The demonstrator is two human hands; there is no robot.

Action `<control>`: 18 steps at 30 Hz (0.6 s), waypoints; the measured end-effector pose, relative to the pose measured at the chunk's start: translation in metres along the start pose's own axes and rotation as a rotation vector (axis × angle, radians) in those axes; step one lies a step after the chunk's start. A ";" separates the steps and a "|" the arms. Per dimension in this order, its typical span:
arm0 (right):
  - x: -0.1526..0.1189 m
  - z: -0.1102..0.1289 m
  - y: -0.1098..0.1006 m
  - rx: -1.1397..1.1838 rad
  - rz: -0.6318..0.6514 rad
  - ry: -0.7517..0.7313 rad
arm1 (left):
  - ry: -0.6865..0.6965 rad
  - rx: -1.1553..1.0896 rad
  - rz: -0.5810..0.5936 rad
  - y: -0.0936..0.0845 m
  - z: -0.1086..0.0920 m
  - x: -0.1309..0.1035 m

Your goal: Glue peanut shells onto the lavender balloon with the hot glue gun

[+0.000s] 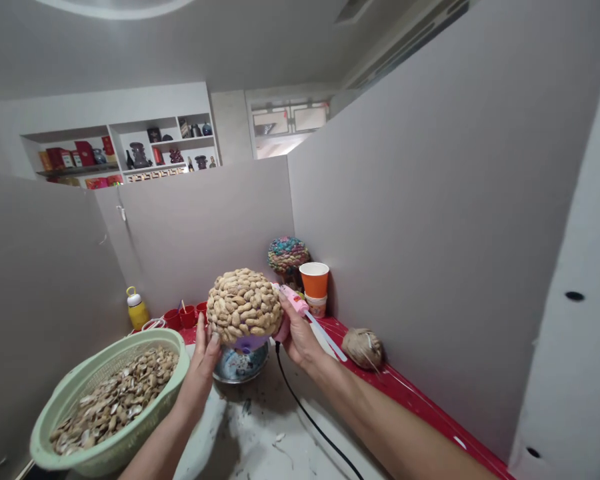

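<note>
A round ball covered in peanut shells (244, 301) is held up in front of me, with a bare purple patch (251, 343) showing underneath. My left hand (204, 357) supports its left side with the thumb and fingers. In my right hand (295, 333) is a pink hot glue gun (294, 300), close against the ball's right side. A whitish glue stick (326, 335) sticks out of its back end, and a black cord (300, 403) runs down from its handle. Below the ball stands a metal bowl (241, 368) with blue stains, partly hidden.
On the left stands a green basket (179, 363) full of peanut shells (120, 400). Behind are a yellow bottle (138, 312), red cups (187, 317), a multicoloured ball-topped piece (287, 255) and orange paper cups (315, 283). A twine ball (363, 348) lies by the right partition (430, 220).
</note>
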State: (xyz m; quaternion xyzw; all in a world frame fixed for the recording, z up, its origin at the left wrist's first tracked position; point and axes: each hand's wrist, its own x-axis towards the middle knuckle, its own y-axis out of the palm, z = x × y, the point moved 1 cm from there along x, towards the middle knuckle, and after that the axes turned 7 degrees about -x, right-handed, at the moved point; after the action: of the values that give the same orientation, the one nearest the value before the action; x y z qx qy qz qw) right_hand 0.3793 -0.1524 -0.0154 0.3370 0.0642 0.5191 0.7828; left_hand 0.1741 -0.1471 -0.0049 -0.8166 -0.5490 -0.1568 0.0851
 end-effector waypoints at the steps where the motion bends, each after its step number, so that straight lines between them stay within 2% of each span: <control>1: 0.000 0.001 0.000 0.026 -0.002 -0.002 | -0.013 -0.043 0.006 0.003 -0.001 0.001; 4: 0.001 0.005 0.001 0.109 -0.004 -0.010 | -0.048 -0.136 0.041 0.012 -0.005 0.002; 10: 0.000 0.014 0.005 0.213 0.006 -0.073 | -0.179 -0.271 0.040 0.024 -0.007 0.004; 13: -0.002 0.018 0.006 0.249 0.032 -0.104 | -0.178 -0.316 0.071 0.029 -0.009 0.003; 18: -0.002 0.018 0.005 0.302 0.065 -0.109 | -0.159 -0.323 0.052 0.036 -0.012 0.001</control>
State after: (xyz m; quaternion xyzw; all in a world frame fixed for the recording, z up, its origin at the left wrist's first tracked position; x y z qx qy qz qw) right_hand 0.3833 -0.1611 0.0011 0.4803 0.0878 0.5094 0.7086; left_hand 0.2053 -0.1638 0.0076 -0.8432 -0.5005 -0.1756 -0.0871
